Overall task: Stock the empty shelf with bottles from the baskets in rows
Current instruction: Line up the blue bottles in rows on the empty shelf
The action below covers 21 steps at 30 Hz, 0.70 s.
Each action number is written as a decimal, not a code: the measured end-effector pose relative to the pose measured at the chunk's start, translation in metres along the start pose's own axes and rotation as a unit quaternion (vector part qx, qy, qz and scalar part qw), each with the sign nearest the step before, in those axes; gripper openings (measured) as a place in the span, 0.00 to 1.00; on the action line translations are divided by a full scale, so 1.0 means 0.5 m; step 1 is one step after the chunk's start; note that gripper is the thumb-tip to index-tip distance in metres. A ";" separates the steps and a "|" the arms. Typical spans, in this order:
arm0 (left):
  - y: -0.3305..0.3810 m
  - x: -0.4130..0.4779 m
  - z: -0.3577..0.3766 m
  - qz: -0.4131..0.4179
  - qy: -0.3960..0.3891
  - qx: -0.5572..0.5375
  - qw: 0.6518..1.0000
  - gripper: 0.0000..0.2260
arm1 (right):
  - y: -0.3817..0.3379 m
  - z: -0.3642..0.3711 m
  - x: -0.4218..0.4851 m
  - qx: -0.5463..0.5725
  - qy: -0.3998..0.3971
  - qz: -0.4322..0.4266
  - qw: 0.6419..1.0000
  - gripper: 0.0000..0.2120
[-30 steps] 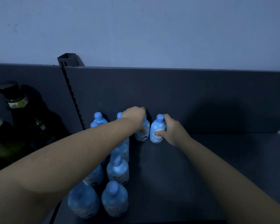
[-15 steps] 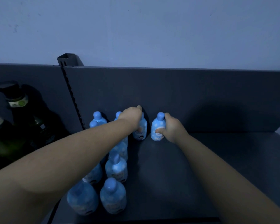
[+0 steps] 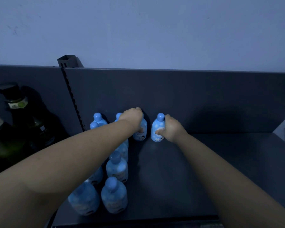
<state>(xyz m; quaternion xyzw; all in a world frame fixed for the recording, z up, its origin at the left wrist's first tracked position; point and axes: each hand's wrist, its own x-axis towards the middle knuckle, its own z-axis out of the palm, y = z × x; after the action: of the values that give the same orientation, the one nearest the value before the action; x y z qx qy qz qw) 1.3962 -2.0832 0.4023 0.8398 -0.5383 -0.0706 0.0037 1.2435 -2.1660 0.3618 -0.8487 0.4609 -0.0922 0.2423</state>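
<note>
On the dark shelf (image 3: pixel 204 162) stand several small blue bottles in two rows running from the back panel to the front edge, the nearest one (image 3: pixel 113 195) at the front. My left hand (image 3: pixel 132 116) is closed over the top of a blue bottle (image 3: pixel 141 132) at the back, starting a third row. My right hand (image 3: pixel 170 127) grips another blue bottle (image 3: pixel 156 127) just to its right, also upright against the back panel. Both bottles appear to rest on the shelf. My left forearm hides part of the rows.
Dark green glass bottles (image 3: pixel 20 116) stand in the neighbouring bay at left, beyond a slotted upright post (image 3: pixel 67 76). The back panel (image 3: pixel 187 96) rises behind the bottles. The shelf surface to the right of my right arm is bare.
Both hands with their bottles have shifted slightly back toward the rear panel and settled there. The other bottles have not moved.
</note>
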 end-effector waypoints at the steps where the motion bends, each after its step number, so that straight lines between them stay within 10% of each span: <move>1: 0.001 -0.004 -0.002 0.002 0.005 0.004 1.000 0.27 | 0.000 0.000 -0.003 -0.004 -0.002 0.005 1.000 0.29; 8: -0.012 -0.034 -0.047 0.026 0.090 -0.018 0.995 0.32 | -0.011 -0.032 -0.038 -0.075 0.035 0.005 0.997 0.49; 21: -0.074 -0.128 -0.047 0.006 0.187 0.158 0.970 0.48 | -0.103 -0.071 -0.118 -0.316 0.098 -0.064 0.942 0.47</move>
<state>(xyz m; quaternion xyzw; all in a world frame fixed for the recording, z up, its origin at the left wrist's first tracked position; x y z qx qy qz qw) 1.4062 -2.0114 0.4298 0.8248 -0.5374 0.1735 -0.0279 1.2352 -2.1051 0.4221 -0.8959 0.4329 -0.0401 -0.0909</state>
